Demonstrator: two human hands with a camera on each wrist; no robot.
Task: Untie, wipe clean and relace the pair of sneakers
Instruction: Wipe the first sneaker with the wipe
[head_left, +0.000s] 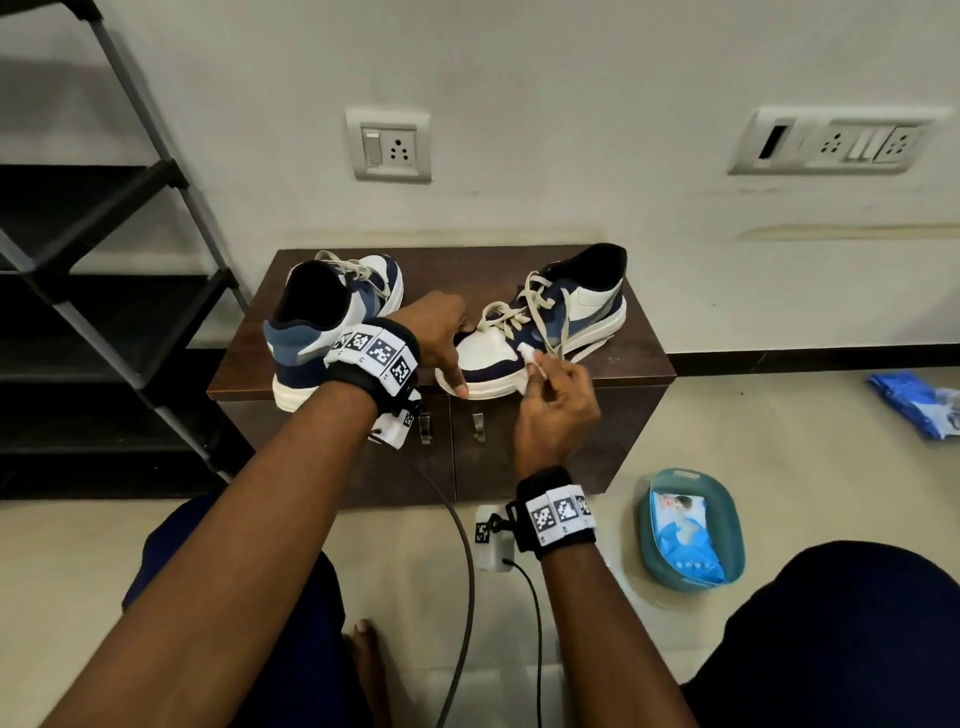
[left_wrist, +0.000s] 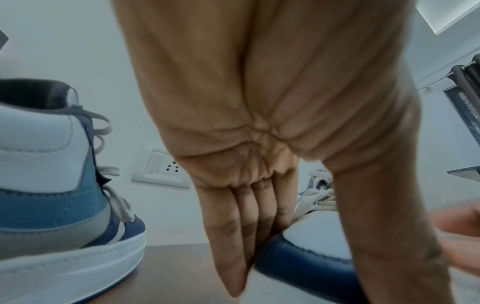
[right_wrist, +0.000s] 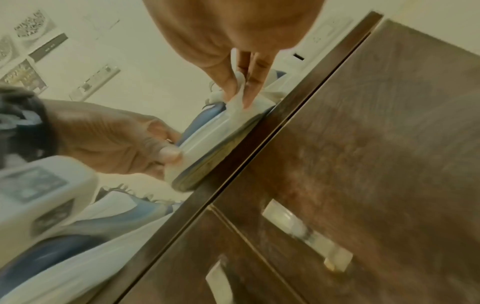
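Two white, blue and navy sneakers stand on a low brown cabinet (head_left: 628, 358). The left sneaker (head_left: 332, 322) (left_wrist: 52, 185) has its heel toward me, with its laces loose. The right sneaker (head_left: 587, 306) lies sideways with its toe toward the left, and its beige laces (head_left: 524, 306) hang slack. My left hand (head_left: 457, 358) grips this toe (left_wrist: 311, 236), straight fingers (left_wrist: 233, 236) on the far side and thumb (right_wrist: 168, 153) on the white sole. My right hand (head_left: 545, 369) pinches a small white wipe (head_left: 527, 355) (right_wrist: 237, 100) against the shoe's near side.
A teal basin (head_left: 647, 514) holding a blue wipes pack (head_left: 685, 535) sits on the floor at right. A blue packet (head_left: 919, 405) lies farther right. A black shelf rack (head_left: 104, 260) stands at left. The cabinet doors have metal handles (head_left: 478, 426). Cables hang from my wrists.
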